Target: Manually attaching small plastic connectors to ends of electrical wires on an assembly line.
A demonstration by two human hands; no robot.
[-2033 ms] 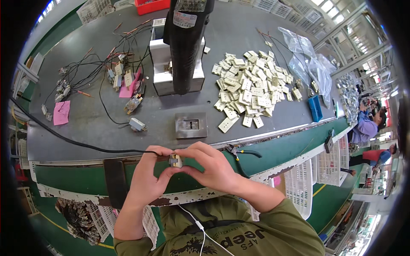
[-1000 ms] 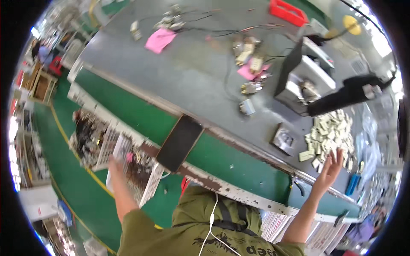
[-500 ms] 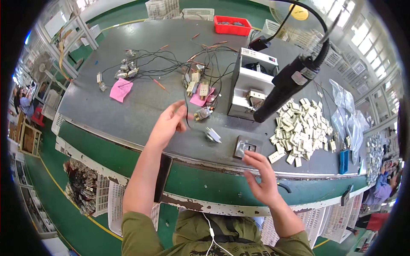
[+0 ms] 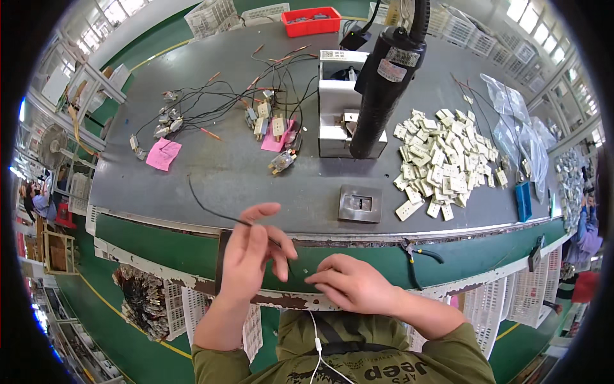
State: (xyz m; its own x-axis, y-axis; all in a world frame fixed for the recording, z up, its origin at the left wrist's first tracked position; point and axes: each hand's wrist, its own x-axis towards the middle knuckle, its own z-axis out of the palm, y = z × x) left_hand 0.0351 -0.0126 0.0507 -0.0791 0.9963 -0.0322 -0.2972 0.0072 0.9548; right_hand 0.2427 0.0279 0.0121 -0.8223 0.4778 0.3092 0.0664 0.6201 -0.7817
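My left hand (image 4: 246,262) is raised over the table's front edge, thumb and fingers closed around a thin black cable (image 4: 217,214). One end of the cable trails out to the left above the tabletop; its other end hangs by my fingers. To the right, my right hand (image 4: 355,285) is in front of my body with fingertips pressed together, pointing at the left hand. Whatever those fingertips hold, if anything, is too small or hidden. Beyond the hands, a grey metal fixture (image 4: 369,216) with a slot sits on the table.
Cream plastic pieces (image 4: 441,160) are heaped at the right. A black cylindrical tool (image 4: 377,102) hangs before a white machine (image 4: 329,144). Wired plugs (image 4: 278,128) and pink notes (image 4: 164,155) lie at left. Cutters (image 4: 416,253) rest at the front edge; a red bin (image 4: 312,27) stands behind.
Both hands have drawn closer together; the left moved down toward my body with the black cable. The pale plug that lay on the table before me no longer shows there. The view has shifted.
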